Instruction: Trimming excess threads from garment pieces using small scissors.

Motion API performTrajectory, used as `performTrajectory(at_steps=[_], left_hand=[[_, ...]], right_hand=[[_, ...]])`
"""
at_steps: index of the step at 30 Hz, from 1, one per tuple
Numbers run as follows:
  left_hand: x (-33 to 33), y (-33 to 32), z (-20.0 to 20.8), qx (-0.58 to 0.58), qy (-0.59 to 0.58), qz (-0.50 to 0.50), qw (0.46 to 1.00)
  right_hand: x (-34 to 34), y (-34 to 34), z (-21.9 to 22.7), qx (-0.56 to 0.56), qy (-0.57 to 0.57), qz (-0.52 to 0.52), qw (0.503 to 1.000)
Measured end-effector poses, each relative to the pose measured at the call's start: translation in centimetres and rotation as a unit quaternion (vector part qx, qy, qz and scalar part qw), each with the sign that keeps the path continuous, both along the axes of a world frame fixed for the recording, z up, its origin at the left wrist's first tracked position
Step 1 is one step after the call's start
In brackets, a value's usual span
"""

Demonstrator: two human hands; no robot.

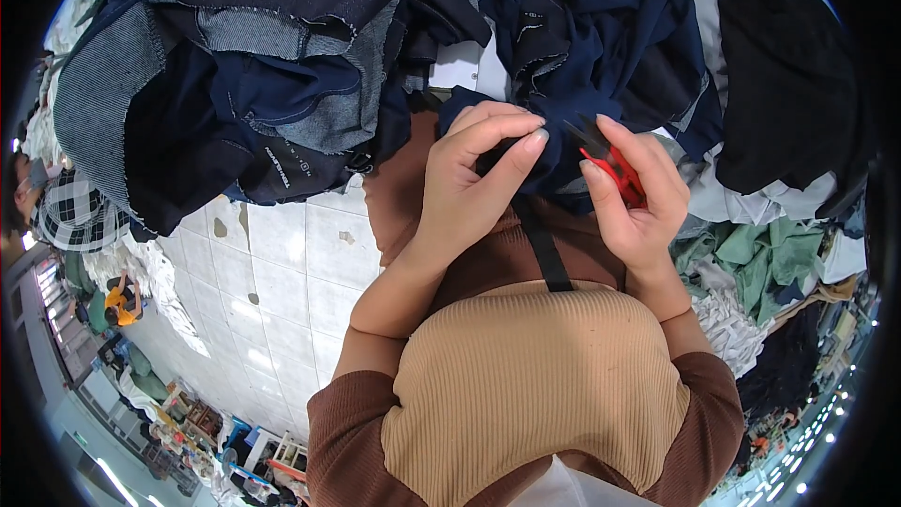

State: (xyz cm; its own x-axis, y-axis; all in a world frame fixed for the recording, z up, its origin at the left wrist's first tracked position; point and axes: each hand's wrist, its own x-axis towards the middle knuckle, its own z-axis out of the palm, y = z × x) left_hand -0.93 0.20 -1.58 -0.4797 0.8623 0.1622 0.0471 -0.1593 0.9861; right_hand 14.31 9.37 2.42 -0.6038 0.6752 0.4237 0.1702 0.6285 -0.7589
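Between hands (pixel 554 178), red snips (pixel 615 172), navy cloth (pixel 563 145)

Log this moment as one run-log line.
left hand: pinching dark navy garment | right hand: holding red thread snips at the fabric | surroundings: piled dark garments

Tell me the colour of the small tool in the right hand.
Red with black blades: the thread snips in the right hand, seen in the head view.

Two hands, left hand (pixel 469 178), right hand (pixel 638 197); one red snipper (pixel 615 169); one dark navy garment (pixel 563 145) between hands; one green cloth (pixel 765 253) right of snipper.
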Motion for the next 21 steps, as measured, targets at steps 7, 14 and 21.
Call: performTrajectory(at_steps=[7, 14, 21], left_hand=[[0.6, -0.3, 1.1, -0.021, -0.165, -0.008, 0.986], [0.8, -0.4, 1.0, -0.054, -0.254, -0.023, 0.965], [1.0, -0.4, 1.3, -0.051, -0.267, -0.017, 0.962]], right_hand=[[0.0, -0.5, -0.2, -0.032, -0.028, 0.020, 0.999], [-0.1, -0.5, -0.5, -0.030, -0.023, 0.011, 0.999], [0.0, -0.5, -0.4, -0.036, -0.026, 0.007, 0.999]])
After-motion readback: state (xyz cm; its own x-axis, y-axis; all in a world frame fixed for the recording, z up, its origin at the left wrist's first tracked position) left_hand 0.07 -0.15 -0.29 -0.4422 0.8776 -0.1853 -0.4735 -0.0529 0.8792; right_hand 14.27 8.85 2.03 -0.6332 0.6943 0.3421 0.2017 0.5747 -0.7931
